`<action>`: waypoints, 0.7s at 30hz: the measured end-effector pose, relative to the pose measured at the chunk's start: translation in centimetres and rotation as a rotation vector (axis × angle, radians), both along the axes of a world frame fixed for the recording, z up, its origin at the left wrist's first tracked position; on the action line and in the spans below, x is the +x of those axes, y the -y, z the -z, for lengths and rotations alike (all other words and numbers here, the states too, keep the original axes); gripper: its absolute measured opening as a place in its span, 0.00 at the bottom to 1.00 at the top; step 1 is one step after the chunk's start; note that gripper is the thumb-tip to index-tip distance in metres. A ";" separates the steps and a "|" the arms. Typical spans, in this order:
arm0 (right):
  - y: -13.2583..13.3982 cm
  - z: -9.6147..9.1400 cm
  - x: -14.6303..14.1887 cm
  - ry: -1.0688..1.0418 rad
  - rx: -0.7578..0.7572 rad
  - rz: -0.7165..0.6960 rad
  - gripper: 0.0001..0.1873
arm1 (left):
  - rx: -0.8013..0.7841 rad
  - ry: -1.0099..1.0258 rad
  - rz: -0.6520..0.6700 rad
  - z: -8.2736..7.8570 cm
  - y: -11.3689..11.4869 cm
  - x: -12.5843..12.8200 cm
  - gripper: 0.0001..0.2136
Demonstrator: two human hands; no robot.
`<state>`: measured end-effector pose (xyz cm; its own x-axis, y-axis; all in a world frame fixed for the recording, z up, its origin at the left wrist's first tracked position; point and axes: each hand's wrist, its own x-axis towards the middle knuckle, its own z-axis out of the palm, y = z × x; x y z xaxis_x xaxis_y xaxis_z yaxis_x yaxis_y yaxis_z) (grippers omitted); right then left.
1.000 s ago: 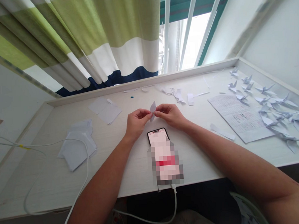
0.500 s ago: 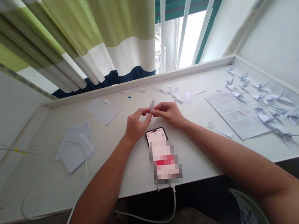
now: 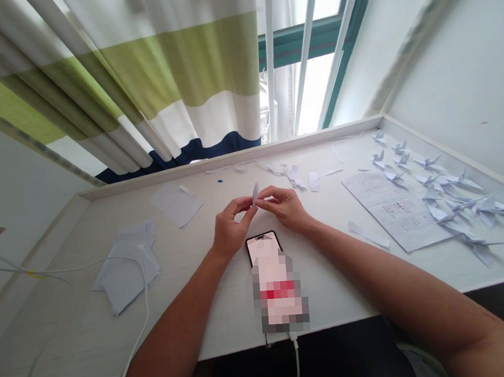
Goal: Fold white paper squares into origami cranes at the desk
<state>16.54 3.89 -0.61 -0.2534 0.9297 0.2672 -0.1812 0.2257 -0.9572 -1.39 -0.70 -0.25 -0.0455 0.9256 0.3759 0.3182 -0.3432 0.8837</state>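
Observation:
A small folded piece of white paper (image 3: 255, 193) stands upright between my fingertips, above the middle of the desk. My left hand (image 3: 232, 224) pinches its lower left part between thumb and fingers. From the other side, my right hand (image 3: 285, 208) is closed on the paper's lower right edge. The fingers hide the lower folds. Just below my hands lies a phone (image 3: 264, 244), its lit screen partly blurred and a white cable plugged into its near end.
Several folded paper cranes (image 3: 461, 198) crowd the right side, beside a written sheet (image 3: 394, 214). Paper stacks (image 3: 131, 264) and loose sheets (image 3: 176, 203) lie on the left. Paper scraps (image 3: 294, 175) are at the back. A white cable (image 3: 146, 297) crosses the left side.
The camera has tilted up, so the desk sits lower in view. Both hands keep their pinch on the folded paper, which looks slightly more upright.

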 end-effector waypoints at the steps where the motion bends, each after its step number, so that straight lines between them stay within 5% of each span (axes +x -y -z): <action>1: 0.0 0.0 0.0 -0.004 -0.013 -0.010 0.20 | -0.011 0.015 -0.005 0.0 0.0 0.0 0.12; 21: 0.1 0.3 -0.2 0.131 -0.011 0.003 0.21 | -0.072 0.217 -0.077 0.8 -0.7 0.4 0.11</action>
